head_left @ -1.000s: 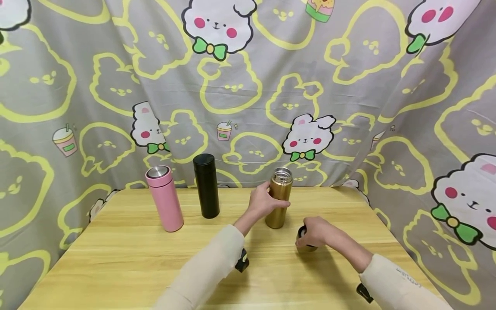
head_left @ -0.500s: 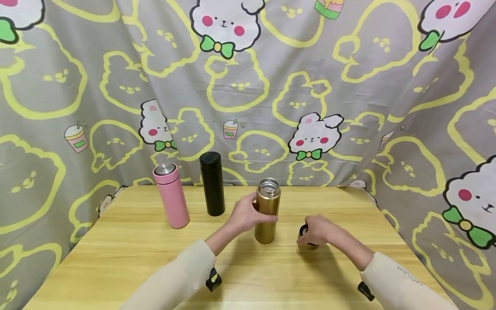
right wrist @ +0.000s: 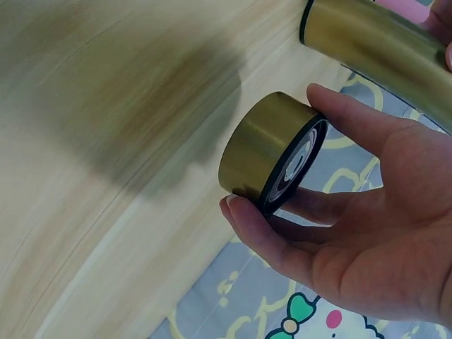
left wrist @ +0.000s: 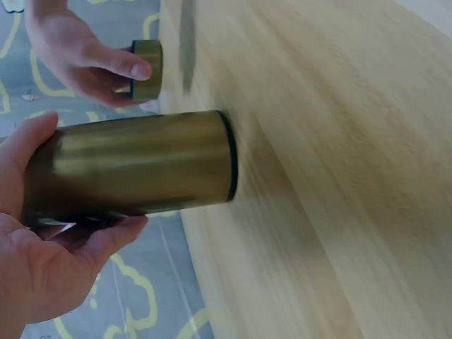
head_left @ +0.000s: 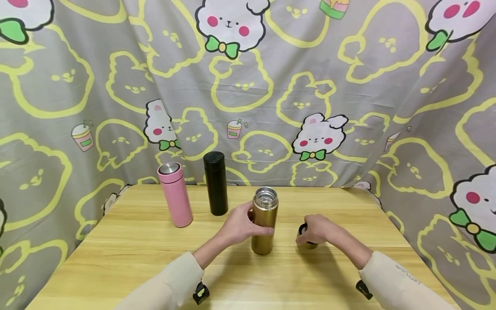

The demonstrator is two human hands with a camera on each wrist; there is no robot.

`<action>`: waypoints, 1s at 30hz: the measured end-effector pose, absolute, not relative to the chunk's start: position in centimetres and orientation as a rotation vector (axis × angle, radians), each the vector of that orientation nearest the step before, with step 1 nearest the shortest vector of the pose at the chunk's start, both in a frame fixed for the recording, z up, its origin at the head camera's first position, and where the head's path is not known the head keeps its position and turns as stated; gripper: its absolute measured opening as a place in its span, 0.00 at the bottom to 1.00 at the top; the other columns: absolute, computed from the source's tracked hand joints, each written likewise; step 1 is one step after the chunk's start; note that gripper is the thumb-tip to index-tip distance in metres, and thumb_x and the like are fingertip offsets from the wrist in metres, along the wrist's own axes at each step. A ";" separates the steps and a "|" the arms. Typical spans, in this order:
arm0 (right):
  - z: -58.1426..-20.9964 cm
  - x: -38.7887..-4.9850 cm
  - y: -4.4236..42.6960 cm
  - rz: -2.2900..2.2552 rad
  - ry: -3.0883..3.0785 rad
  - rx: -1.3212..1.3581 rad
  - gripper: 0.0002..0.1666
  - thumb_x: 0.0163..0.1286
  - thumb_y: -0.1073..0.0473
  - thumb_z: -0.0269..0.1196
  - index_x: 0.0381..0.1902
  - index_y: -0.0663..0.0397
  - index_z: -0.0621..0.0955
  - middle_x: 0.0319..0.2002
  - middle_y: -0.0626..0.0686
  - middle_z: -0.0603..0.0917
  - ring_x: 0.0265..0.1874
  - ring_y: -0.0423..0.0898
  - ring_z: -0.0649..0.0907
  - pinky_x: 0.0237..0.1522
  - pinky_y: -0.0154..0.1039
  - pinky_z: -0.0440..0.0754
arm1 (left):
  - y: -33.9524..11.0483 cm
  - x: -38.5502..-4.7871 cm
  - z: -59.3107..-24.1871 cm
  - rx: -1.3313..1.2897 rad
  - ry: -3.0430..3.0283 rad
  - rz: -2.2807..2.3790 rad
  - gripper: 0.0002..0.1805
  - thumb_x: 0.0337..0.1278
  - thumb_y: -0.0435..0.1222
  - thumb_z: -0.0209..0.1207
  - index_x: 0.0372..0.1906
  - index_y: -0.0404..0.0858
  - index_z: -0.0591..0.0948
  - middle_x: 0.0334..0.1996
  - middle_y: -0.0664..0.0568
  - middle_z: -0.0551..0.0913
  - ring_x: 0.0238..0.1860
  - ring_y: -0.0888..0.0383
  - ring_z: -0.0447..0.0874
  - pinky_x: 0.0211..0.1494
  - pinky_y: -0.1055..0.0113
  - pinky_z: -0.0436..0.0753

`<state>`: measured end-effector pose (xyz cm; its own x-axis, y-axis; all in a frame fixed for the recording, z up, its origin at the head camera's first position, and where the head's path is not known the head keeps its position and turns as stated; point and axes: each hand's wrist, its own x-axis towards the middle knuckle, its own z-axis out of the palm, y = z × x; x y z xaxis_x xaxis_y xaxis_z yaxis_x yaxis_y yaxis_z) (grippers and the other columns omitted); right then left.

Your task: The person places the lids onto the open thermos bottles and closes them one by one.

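Observation:
In the head view my left hand grips an uncapped gold thermos flask around its body, thumb on the near side. The flask stands upright, its steel mouth facing up. In the left wrist view the black-edged base of the flask is at the wooden surface; contact is hard to tell. To the right, my right hand holds the gold flask lid by its sides between thumb and fingers. The lid's black-rimmed inner side faces the palm. Whether the lid touches the table cannot be told.
A pink thermos flask and a black thermos flask stand capped at the back left of the wooden table. A grey patterned curtain hangs behind and along both sides.
My left hand has brought the gold flask nearer and a little to the left. The right hand with the lid has stayed almost in place. The head view has shifted slightly.

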<state>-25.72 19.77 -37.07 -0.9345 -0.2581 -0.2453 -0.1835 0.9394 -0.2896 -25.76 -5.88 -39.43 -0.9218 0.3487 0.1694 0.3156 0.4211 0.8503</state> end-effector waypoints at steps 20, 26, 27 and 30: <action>-33.7 -26.9 19.6 -0.615 2.941 -0.469 0.26 0.54 0.50 0.71 0.48 0.56 0.82 0.41 0.55 0.84 0.37 0.49 0.81 0.40 0.45 0.80 | -6.1 -25.9 -39.9 0.592 2.619 1.552 0.36 0.36 0.52 0.81 0.56 0.53 0.79 0.47 0.57 0.88 0.47 0.60 0.88 0.50 0.60 0.86; -32.0 -27.3 19.2 -0.660 3.033 -0.460 0.26 0.51 0.48 0.73 0.46 0.54 0.84 0.40 0.54 0.85 0.36 0.49 0.80 0.39 0.44 0.79 | -6.1 -25.9 -39.8 0.601 2.613 1.544 0.37 0.37 0.53 0.81 0.57 0.52 0.79 0.48 0.55 0.88 0.49 0.58 0.88 0.51 0.59 0.86; -31.7 -27.3 19.1 -0.669 3.046 -0.460 0.26 0.51 0.48 0.73 0.46 0.54 0.84 0.39 0.54 0.85 0.36 0.49 0.81 0.38 0.44 0.79 | -6.1 -25.9 -39.8 0.598 2.614 1.540 0.37 0.37 0.53 0.81 0.57 0.52 0.79 0.48 0.55 0.88 0.49 0.58 0.88 0.50 0.59 0.86; -30.9 -27.3 18.9 -0.683 3.077 -0.449 0.28 0.53 0.45 0.74 0.49 0.52 0.84 0.38 0.53 0.85 0.36 0.50 0.80 0.36 0.42 0.77 | -6.2 -25.8 -39.7 0.588 2.630 1.523 0.37 0.36 0.53 0.81 0.57 0.52 0.79 0.48 0.56 0.88 0.48 0.59 0.88 0.49 0.60 0.86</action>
